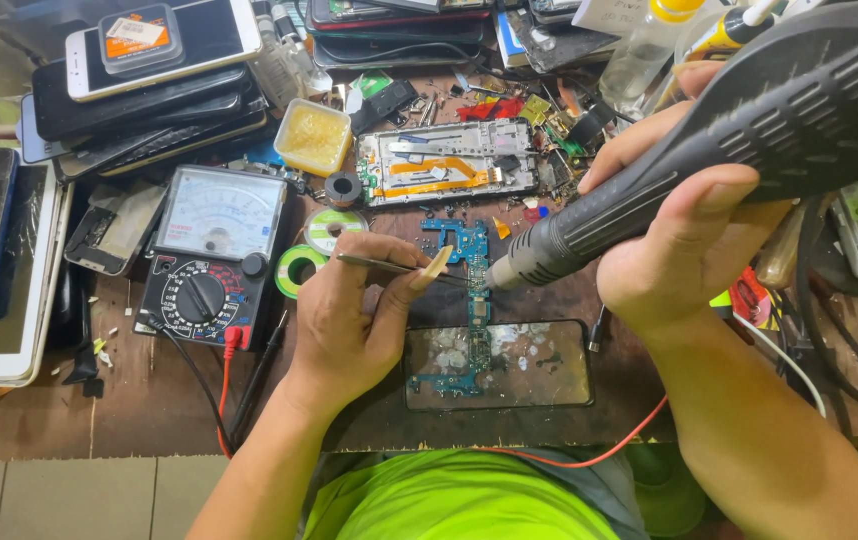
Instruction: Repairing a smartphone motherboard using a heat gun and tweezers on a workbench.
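Rework step, judged under way: left hand (349,320), fingers clamped on tweezers (394,266); right hand (684,230), fingers clamped on hot-air gun (709,150), nozzle just above blue circuit board (469,290) mid-bench. Multimeter (211,255) toward left edge. Next move calls for steady tweezer tips.

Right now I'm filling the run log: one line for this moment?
left hand: holds tweezers | right hand: holds hot-air gun | nozzle near blue circuit board
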